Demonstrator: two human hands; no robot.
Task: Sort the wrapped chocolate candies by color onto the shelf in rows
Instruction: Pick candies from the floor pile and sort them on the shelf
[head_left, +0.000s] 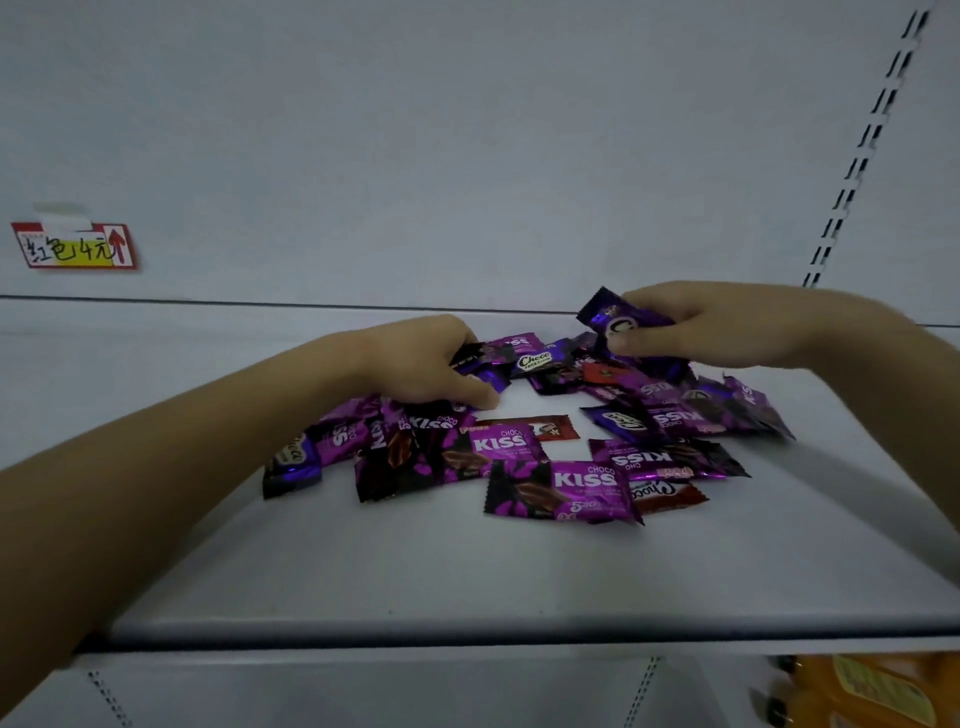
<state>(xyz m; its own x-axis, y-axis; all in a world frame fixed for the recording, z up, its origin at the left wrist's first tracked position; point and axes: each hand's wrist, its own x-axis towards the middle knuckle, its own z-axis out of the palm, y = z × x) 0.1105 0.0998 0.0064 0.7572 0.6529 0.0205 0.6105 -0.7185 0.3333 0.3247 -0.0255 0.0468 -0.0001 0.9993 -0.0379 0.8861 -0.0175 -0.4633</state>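
Head view: the right hand (701, 327) pinches a purple candy (610, 317) between thumb and curled fingers, lifted clear of the shelf (467, 571). Just below that grip lies the far right part of the pile (519, 452), mostly purple KISS wrappers, unsorted. Left of it, across the pile's far edge, the left hand (415, 364) has its fingers curled round dark candies (483, 364), thumb down beside them. Nearer the person than the left thumb lies a red candy (550, 427). Far left of both hands a tag (72, 247) hangs on the back wall.
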